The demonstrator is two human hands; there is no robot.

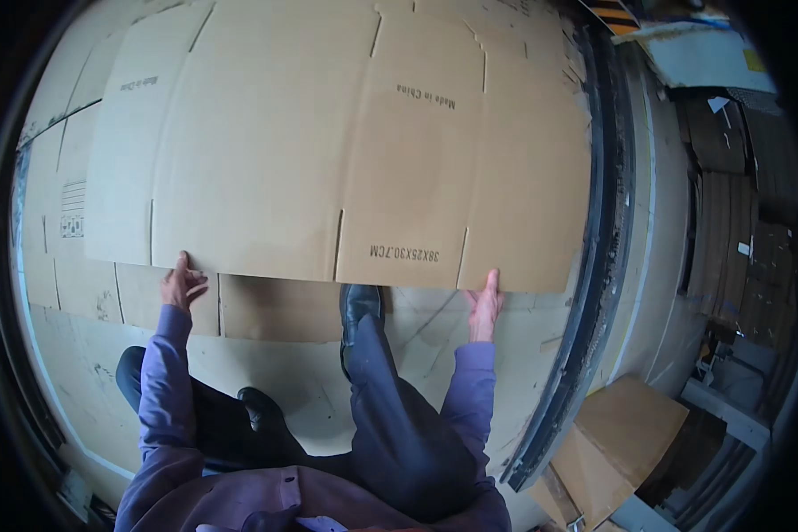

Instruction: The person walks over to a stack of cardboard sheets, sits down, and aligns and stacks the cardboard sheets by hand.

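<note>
Flattened corrugated carton blank [266,151] and the two hands on its near edge. The blank extends forward from the fingers of both hands; its long axis runs crosswise, from beyond the left hand [179,285] to beyond the right hand [483,306]. Neither hand is nearer: each touches the edge, inset from its end. Right fingers: pinching the edge, one digit above, the others partly hidden. Left fingers: one digit over the upper face, the others curled at the edge; whether they pinch from below cannot be told. Between the hands, a black shoe [361,306] shows just below the edge.
</note>
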